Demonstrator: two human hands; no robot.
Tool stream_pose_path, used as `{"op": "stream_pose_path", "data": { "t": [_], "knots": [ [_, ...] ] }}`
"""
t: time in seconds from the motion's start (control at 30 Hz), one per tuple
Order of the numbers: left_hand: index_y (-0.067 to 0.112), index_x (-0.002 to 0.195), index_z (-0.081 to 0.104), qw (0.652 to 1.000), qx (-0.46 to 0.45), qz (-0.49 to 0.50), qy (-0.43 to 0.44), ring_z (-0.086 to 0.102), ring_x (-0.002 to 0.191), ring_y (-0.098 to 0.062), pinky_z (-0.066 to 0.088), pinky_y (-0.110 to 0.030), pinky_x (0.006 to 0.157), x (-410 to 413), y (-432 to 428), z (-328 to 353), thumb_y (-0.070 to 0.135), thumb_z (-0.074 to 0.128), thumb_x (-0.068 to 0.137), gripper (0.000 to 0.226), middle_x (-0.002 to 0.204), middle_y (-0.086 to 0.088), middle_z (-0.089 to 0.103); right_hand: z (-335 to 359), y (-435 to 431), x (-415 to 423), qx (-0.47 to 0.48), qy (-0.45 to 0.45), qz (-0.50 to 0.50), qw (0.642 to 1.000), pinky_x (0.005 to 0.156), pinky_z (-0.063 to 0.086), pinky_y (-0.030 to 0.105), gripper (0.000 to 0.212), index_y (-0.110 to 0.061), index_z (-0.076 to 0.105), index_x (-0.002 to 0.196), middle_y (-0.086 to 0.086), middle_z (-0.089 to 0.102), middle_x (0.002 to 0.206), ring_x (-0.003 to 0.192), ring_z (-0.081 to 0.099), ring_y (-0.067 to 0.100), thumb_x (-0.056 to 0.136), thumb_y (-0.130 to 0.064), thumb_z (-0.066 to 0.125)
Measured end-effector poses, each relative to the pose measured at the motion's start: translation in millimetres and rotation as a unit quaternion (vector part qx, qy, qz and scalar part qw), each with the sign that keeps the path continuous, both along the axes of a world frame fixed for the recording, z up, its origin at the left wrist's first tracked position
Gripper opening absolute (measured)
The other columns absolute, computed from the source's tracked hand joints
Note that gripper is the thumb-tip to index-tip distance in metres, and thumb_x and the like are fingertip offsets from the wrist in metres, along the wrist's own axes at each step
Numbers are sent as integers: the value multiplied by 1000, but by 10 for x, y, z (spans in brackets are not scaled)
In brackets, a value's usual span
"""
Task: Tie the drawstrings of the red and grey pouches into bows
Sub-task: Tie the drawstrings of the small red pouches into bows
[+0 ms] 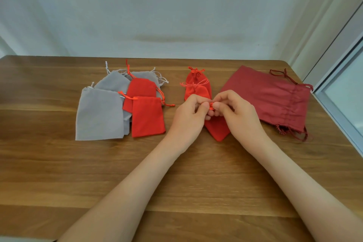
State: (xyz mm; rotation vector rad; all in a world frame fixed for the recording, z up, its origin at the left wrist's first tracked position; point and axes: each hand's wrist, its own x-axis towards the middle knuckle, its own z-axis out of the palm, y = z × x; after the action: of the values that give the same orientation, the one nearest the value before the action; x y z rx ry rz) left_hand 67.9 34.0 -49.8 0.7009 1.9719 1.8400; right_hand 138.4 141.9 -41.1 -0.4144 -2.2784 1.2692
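Two hands, the left hand and the right hand, met over a red pouch on the table, each pinching its drawstring at thumb and fingertips, seemingly to shape a bow, with two tied pouches just behind.

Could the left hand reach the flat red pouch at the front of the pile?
Probably yes: only bare table lies between the left hand and that red pouch. It pinches a drawstring, though, and must let go first.
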Motion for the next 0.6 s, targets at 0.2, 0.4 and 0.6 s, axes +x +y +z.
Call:
{"op": "stream_pose_path", "data": {
  "t": [0.2,0.4,0.6],
  "knots": [
    [12,88,60,999,-25,-2,47,57,63,4,45,-12,63,0,-26,19,5,49,95,15,71,3,64,-1,21,-1,53,-28,0,998,66,41,12,8,-17,63,87,-5,64,69,72,59,4,91,-12,59],
    [14,77,60,994,-44,-63,-79,43,46,-4,42,-22,56,-40,-39,26,14,48,98,25,59,7,61,13,21,-6,150,-3,31,988,73,46,36,13,-12,55,84,-8,50,72,80,53,20,90,0,50],
    [11,76,60,994,6,-19,-105,42,46,-3,36,-16,51,-37,-16,57,8,50,97,23,54,8,57,49,88,-32,14,-62,46,997,71,43,18,11,-23,61,95,-4,61,69,68,56,3,92,-13,57]
  ]
}}
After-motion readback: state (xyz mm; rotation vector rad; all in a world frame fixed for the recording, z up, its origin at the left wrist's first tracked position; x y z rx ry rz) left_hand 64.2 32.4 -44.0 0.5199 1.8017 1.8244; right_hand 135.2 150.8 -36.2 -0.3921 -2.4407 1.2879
